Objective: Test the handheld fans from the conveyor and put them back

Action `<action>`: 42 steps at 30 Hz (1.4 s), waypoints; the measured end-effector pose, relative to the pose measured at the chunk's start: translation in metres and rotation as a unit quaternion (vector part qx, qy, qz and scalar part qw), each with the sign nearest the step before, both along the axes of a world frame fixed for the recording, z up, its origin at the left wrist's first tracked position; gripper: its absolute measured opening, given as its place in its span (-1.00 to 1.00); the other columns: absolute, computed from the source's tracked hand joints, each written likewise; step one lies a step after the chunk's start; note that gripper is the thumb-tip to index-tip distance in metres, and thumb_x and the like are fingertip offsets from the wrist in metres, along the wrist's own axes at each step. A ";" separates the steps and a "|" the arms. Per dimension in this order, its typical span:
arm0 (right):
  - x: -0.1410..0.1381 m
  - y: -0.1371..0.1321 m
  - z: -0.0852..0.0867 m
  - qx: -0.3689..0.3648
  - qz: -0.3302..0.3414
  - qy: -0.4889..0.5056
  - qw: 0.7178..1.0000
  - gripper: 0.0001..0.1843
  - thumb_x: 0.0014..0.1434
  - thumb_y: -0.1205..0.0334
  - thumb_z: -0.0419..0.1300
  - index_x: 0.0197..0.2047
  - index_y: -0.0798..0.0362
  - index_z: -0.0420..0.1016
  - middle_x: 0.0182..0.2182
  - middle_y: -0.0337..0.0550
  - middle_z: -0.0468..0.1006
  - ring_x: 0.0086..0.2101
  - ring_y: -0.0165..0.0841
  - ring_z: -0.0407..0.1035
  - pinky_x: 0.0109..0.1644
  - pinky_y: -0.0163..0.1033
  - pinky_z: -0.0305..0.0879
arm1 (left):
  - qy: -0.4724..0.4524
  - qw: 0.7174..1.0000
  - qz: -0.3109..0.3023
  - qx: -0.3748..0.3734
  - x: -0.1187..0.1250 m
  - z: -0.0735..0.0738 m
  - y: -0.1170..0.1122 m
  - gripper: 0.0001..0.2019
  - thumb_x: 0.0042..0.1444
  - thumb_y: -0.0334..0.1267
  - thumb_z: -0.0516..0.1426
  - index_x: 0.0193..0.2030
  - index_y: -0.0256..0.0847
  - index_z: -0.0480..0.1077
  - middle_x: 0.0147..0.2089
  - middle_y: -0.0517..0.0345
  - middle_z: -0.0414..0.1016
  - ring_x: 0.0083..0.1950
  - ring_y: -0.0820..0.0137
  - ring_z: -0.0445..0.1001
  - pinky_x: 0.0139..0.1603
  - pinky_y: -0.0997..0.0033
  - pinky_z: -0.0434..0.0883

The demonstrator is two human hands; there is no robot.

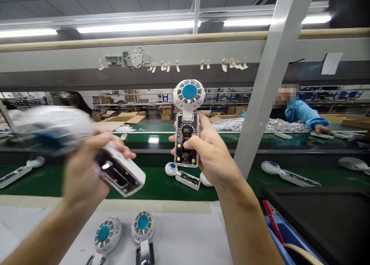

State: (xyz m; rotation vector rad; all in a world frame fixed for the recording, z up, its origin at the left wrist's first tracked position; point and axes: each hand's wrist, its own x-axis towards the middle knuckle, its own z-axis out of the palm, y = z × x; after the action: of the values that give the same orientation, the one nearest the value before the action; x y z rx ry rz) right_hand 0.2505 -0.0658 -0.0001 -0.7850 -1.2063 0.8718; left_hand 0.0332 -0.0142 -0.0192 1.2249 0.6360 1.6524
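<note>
A worker's right hand (209, 149) grips a handheld fan (187, 126) upright at eye level, lit display facing the camera (apparently for checking). The left hand (83, 172), blurred, closes around a second fan (121, 172) tilted sideways above the green conveyor belt (162, 186); two more fans (124, 232) lie on the white table below.

The small display on the upright fan (187, 136) reads roughly "188", blurred.
</note>
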 end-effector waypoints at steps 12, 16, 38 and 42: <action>0.008 -0.012 0.006 0.020 0.042 0.016 0.999 -0.17 -0.03 0.39 0.19 0.33 -0.08 0.09 -0.06 -0.14 0.51 -0.41 -0.39 0.48 -0.43 -0.29 0.46 | 0.439 0.857 0.118 -0.244 0.024 -0.162 0.142 -0.66 0.29 -0.13 0.17 0.11 -0.27 0.40 0.05 -0.02 0.48 -0.03 0.29 0.52 -0.03 0.15 0.53; 0.010 -0.011 0.006 0.031 0.054 0.028 0.998 -0.17 -0.04 0.38 0.19 0.32 -0.07 0.09 -0.03 -0.11 0.51 -0.37 -0.35 0.50 -0.46 -0.30 0.44 | 0.566 0.795 0.187 -0.110 0.021 -0.162 0.147 -0.53 0.26 -0.16 0.20 0.27 -0.21 0.30 0.34 -0.10 0.25 0.32 0.05 0.29 0.29 -0.19 0.29; 0.011 -0.012 0.003 0.025 0.034 0.019 0.999 -0.17 0.02 0.38 0.16 0.36 -0.09 0.09 -0.04 -0.10 0.50 -0.29 -0.31 0.52 -0.34 -0.26 0.48 | 0.779 0.589 0.004 0.216 0.058 -0.089 0.131 -0.55 0.36 -0.15 0.03 0.35 -0.15 0.18 0.20 -0.08 0.34 0.16 0.21 0.41 0.13 0.14 0.42; 0.008 -0.016 0.005 0.009 0.027 0.002 1.000 -0.15 0.06 0.35 0.16 0.40 -0.09 0.03 -0.09 -0.10 0.53 -0.39 -0.33 0.49 -0.38 -0.22 0.47 | 0.790 0.595 0.073 0.127 -0.001 -0.069 0.137 -0.66 0.36 -0.12 0.06 0.15 -0.26 0.35 0.12 -0.05 0.41 0.06 0.23 0.46 0.13 0.02 0.42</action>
State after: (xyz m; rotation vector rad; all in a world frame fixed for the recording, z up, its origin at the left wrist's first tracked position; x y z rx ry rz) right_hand 0.2583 -0.0819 0.0047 -0.7386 -1.2341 0.9043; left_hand 0.0320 0.1228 -0.0887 2.8080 1.5437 0.2377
